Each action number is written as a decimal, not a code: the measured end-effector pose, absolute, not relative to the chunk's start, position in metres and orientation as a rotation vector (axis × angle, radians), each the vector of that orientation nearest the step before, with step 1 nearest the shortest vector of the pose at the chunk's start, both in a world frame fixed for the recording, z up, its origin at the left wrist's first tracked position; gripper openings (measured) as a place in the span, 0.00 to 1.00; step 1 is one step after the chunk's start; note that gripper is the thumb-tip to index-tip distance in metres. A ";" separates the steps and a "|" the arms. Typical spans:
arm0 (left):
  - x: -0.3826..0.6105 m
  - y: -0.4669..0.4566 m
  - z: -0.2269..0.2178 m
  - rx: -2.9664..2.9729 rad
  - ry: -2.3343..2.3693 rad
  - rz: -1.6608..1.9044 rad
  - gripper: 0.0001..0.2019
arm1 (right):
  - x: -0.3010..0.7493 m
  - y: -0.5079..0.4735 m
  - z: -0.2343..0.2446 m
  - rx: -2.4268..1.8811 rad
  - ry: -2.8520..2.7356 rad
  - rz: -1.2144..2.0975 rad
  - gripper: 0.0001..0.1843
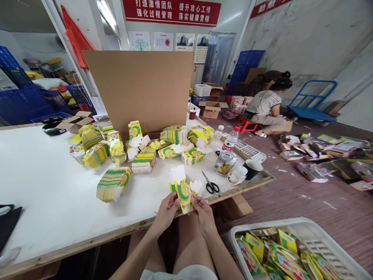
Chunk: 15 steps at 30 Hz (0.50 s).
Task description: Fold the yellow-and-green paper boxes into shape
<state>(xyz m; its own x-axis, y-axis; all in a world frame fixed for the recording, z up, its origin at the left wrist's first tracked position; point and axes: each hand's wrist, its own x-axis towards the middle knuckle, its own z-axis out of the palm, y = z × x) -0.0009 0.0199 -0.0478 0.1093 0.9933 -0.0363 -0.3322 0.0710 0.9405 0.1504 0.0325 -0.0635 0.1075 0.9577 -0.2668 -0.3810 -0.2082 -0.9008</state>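
A yellow and green printed carton (184, 193) with white flaps at its far end is held over the table's front edge. My left hand (169, 208) pinches its left side between thumb and fingers. On the other side, my right hand (202, 210) grips the carton's right edge. Black-handled scissors (211, 186) lie on the table just right of the carton. Bundles of flat cartons (113, 184) in the same print lie to the left, with more stacks (144, 160) farther back.
Beside the scissors stand a glass jar (225, 163), a white bottle (237, 175), a dark cup (253, 169) and a water bottle (230, 140). A large cardboard sheet (140, 89) stands behind the stacks. Below right is a white basket (303, 223) of filled packs. A person (266, 103) sits beyond.
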 end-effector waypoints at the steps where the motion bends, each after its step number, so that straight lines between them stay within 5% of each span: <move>1: -0.001 0.019 -0.044 0.940 0.891 1.239 0.24 | 0.151 0.031 -0.059 -1.156 -0.703 1.430 0.23; 15: -0.007 -0.006 -0.010 0.749 0.807 1.228 0.21 | 0.138 -0.015 -0.021 -1.125 -1.038 1.462 0.23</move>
